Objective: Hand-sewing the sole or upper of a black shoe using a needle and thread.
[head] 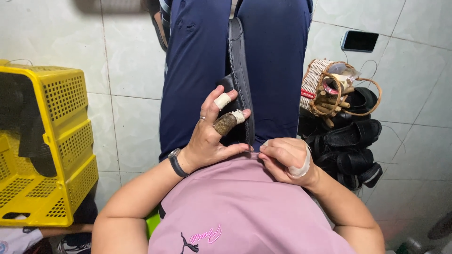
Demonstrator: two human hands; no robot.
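A black leather shoe (240, 70) lies between my knees, its stitched edge running up the middle of my lap. My left hand (214, 134) grips the near end of the shoe; its fingers are wrapped in white tape and one wears a brown leather thimble. My right hand (287, 160), with white tape around it, is closed at the shoe's near end, fingertips pinched together against the edge. Whether it pinches a needle or thread is too small to tell. I wear dark blue trousers and a pink shirt.
A yellow perforated plastic crate (52, 155) stands at the left on the tiled floor. At the right a woven basket (325, 89) with tools sits above a pile of black shoes (351, 150). A dark phone (360, 41) lies on the floor behind it.
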